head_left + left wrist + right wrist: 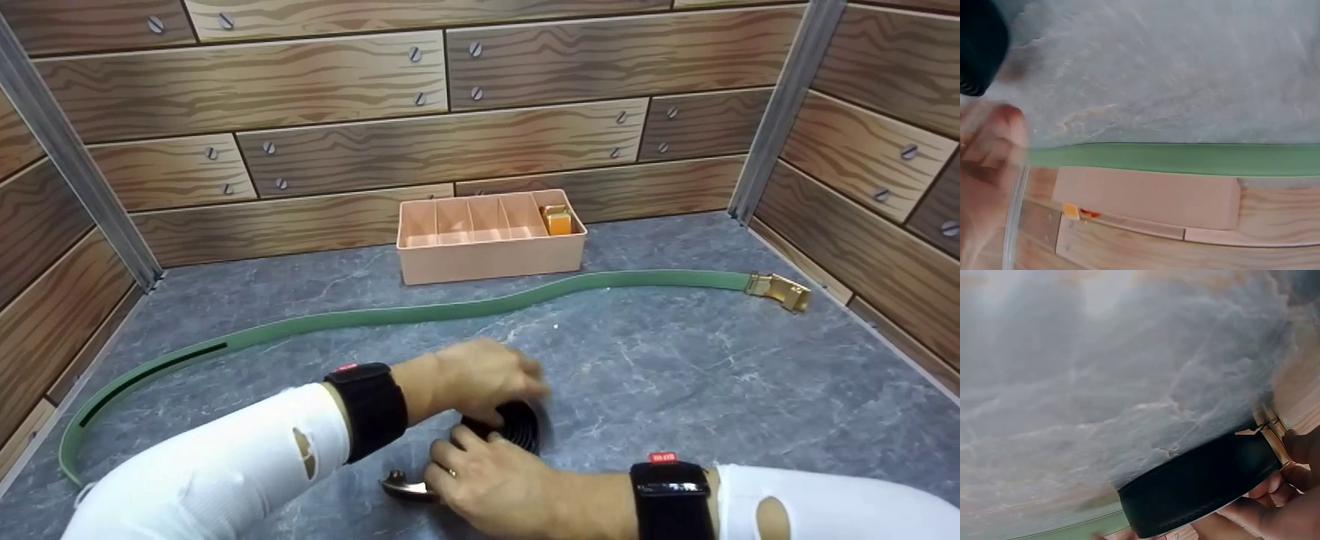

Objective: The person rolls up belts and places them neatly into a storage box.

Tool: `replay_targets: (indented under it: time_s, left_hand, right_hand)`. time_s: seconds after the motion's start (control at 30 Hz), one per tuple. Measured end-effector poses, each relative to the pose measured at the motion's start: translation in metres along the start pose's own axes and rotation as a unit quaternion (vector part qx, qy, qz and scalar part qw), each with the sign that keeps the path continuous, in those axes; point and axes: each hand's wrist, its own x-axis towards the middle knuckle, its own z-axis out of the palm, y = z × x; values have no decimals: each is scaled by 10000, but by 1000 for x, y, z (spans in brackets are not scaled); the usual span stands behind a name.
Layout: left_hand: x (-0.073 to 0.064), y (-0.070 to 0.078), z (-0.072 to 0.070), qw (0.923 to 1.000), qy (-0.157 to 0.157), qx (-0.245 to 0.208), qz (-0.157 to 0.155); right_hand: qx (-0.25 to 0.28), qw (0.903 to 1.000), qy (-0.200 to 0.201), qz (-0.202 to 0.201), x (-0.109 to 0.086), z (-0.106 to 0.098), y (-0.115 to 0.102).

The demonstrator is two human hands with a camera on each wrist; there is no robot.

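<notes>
A black belt [523, 429] is wound into a coil low in the middle of the head view. My right hand [499, 476] grips it near its shiny metal buckle [409, 489]. In the right wrist view, fingers and thumb hold the coil beside the buckle [1278, 445]. Blurred by motion, my left hand [480, 377] hovers over the coil's far side with its fingers loosely bent. Its thumb is near the coil; whether it touches cannot be told. The left wrist view has those fingers [1002, 140] just below the coil [979, 50], gripping nothing visible.
A long green belt [442, 310] with a gold buckle [781, 291] stretches across the grey tabletop [675, 375] beyond my hands. Behind it stands a pink divided box [491, 262], with an orange and gold item [557, 222] in its right compartment. Wood-patterned walls [337, 82] enclose the table.
</notes>
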Motion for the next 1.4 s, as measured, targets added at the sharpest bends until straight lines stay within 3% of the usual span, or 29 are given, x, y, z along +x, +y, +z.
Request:
replay_targets:
  time_s: [0.03,0.1,0.17,0.3,0.37,0.47,0.6,0.73,0.9,1.0,1.07,1.17,1.27,1.4]
  left_hand:
    - [1,-1,2,9975,424,161,542]
    - [-1,-3,6,9826,1155,422,1395]
    - [-5,-5,12,9645,1785,597,1850]
    - [-16,-8,20,9384,2533,628,2263]
    - [-19,-8,22,9312,2733,536,2352]
    - [-25,-8,25,9265,2906,395,2356]
    - [-29,-7,26,9298,2876,270,2280]
    - [-28,-9,22,9338,2613,591,2373]
    - [-27,-12,18,9201,2125,1530,2914]
    - [-27,-9,17,9173,1726,1869,3062]
    - [-26,-6,16,9231,1515,1899,2980]
    - [-25,-2,15,9382,1267,1726,2719]
    - [-21,2,14,9534,1121,1506,2363]
    - [-17,7,12,9679,894,1307,1952]
  right_hand:
    - [-4,10000,-6,-45,0,0,1]
    - [-16,9999,19,-157,-1,0,3]
    - [-4,9996,116,-260,-1,1,5]
    - [106,9986,328,-412,0,2,5]
    - [162,9980,382,-477,0,2,5]
    - [214,9973,432,-556,2,2,5]
    - [285,9969,472,-556,3,1,4]
    - [332,9967,467,-572,2,0,5]
    - [-9,9957,537,-757,2,0,4]
    - [-404,9951,314,-845,2,-4,-2]
    - [-478,9943,-49,-949,2,-10,-7]
    - [16,9932,-457,-1072,4,-16,-14]
    - [709,9885,-543,-1216,6,-17,-16]
    - [953,9825,-327,-1566,5,-11,-16]
